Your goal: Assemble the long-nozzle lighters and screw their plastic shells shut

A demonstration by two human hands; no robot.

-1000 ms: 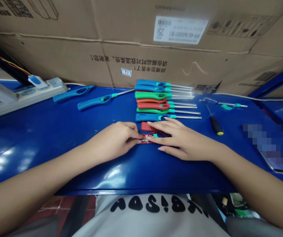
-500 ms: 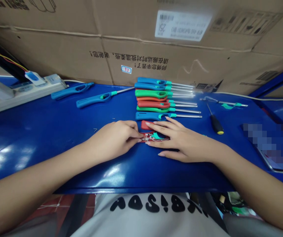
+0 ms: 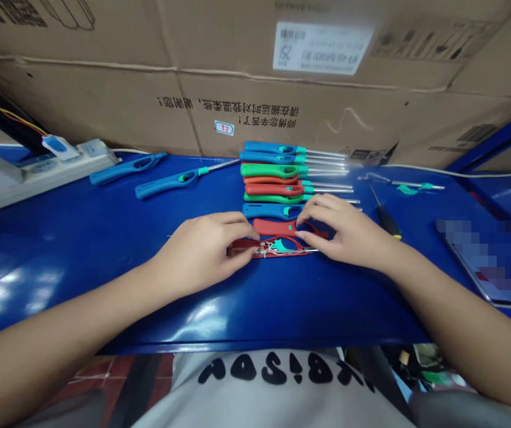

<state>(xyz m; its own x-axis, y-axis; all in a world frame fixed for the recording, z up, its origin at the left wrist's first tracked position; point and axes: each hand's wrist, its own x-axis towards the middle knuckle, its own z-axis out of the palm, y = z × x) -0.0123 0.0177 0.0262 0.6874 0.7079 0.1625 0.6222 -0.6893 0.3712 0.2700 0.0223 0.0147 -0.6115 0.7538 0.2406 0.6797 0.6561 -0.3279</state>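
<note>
Between the thumb and forefinger of my left hand (image 3: 208, 245) lies the handle end of the open red casing (image 3: 240, 245), the thumb overlapping it. Those two fingertips stand a little apart, with part of the casing showing between them; I cannot tell whether they press on it or just rest there. From that grip the casing's long axis runs rightward, nearly level across my view, past pale wires (image 3: 269, 248) and a green trigger (image 3: 284, 244) to a thin metal rod (image 3: 311, 250) that ends near my right hand (image 3: 348, 230). The left hand is the nearer one to the handle end, the right to the rod.

Just beyond the casing, on the side away from me, lies the red cover (image 3: 270, 227), its long axis roughly parallel. My right thumb and forefinger are at its loop, tips close together; I read that as light contact, but I can't tell whether they grasp it.

Farther out from both grips, past the cover, I have a row of lighters (image 3: 264, 211) with their rods pointing right. Beyond the right hand, off to its right, a screwdriver (image 3: 386, 220) rests on the blue table (image 3: 219, 321).
</note>
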